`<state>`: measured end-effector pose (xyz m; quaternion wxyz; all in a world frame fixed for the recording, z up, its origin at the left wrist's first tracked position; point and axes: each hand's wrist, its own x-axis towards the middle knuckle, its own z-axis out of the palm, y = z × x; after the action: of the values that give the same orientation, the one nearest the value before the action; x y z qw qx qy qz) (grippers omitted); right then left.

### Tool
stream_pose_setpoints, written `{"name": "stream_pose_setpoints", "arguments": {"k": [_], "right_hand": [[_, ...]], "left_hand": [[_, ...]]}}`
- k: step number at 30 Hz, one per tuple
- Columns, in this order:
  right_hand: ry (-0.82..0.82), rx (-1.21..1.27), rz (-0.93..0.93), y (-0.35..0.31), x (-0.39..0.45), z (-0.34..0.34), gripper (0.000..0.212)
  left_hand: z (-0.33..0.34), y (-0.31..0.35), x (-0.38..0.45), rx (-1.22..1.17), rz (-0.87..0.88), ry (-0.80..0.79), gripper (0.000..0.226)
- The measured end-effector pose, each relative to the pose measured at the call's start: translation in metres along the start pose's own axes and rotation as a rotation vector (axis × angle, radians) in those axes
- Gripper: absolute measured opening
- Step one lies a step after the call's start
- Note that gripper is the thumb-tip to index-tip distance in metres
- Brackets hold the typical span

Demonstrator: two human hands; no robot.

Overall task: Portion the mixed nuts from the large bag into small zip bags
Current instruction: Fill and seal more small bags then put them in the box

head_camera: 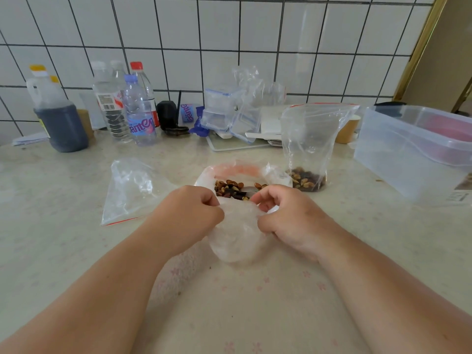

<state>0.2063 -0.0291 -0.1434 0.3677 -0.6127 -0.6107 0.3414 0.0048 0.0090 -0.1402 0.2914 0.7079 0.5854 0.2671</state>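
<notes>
Head view. We see both hands at the centre of the counter (76, 180), each pinching the near edge of a small clear bag (236, 236) that lies crumpled between them. Left hand (190, 213): fingers curled, gripping the plastic at its left side. Right hand (286, 213): fingers curled, gripping the plastic at its right side.

Just behind the hands lies the large bag (237, 172), mouth open toward us, with mixed nuts (229, 189) showing inside; a pink strip runs along its far edge. To its right a small zip bag (310, 139) stands upright with a layer of nuts at its bottom, red strip at the top. To the left, well apart, a flat empty bag (130, 192) lies on the counter.

Along the tiled wall: a dark jug (60, 121), several water bottles (139, 116), a heap of folded zip bags (229, 116). A clear plastic tub (419, 149) sits at far right
</notes>
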Motion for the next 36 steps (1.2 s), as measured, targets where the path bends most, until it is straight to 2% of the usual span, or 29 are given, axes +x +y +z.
{"name": "stream_pose_setpoints", "arguments": {"k": [1,4,7,9,11,13,15,20,23,25,28,32,36], "right_hand": [[-0.008,-0.004,0.005,0.0,0.0,0.0,0.032],[-0.005,0.004,0.006,0.0,0.0,0.0,0.027],[0.03,0.058,-0.009,-0.001,-0.002,-0.002,0.018],[0.123,0.08,-0.05,-0.002,-0.002,-0.006,0.01],[0.284,0.033,-0.103,-0.003,0.0,-0.014,0.004],[0.44,-0.023,-0.126,-0.002,0.002,-0.023,0.007],[0.514,-0.124,-0.098,0.001,0.005,-0.03,0.009],[0.408,-0.409,-0.018,0.013,0.015,-0.031,0.01],[0.286,-0.52,0.07,0.016,0.013,-0.027,0.035],[0.246,-0.578,0.081,0.015,0.011,-0.026,0.045],[0.215,-0.579,0.048,0.01,0.011,-0.028,0.037],[0.239,-0.577,0.03,-0.01,0.018,-0.035,0.006],[0.267,-0.514,0.026,-0.026,0.029,-0.041,0.012]], "left_hand": [[-0.002,0.001,-0.001,-0.021,0.005,-0.036,0.005],[-0.005,0.002,-0.004,-0.061,0.03,-0.119,0.024],[-0.005,0.001,-0.003,0.017,0.044,-0.07,0.034],[-0.007,-0.001,-0.002,0.02,0.007,-0.057,0.037],[-0.009,-0.003,0.0,0.009,-0.025,-0.062,0.039],[-0.01,-0.004,0.001,0.017,-0.034,-0.073,0.042],[-0.01,-0.006,0.002,0.023,-0.031,-0.092,0.043],[-0.01,-0.009,0.005,0.026,-0.035,-0.14,0.046],[-0.01,-0.01,0.007,0.013,-0.035,-0.17,0.044],[-0.01,-0.01,0.007,-0.011,-0.038,-0.178,0.046],[-0.012,-0.009,0.008,-0.034,-0.056,-0.188,0.048],[-0.014,-0.008,0.007,-0.048,-0.076,-0.236,0.049],[-0.013,-0.007,0.007,-0.046,-0.063,-0.276,0.052]]}}
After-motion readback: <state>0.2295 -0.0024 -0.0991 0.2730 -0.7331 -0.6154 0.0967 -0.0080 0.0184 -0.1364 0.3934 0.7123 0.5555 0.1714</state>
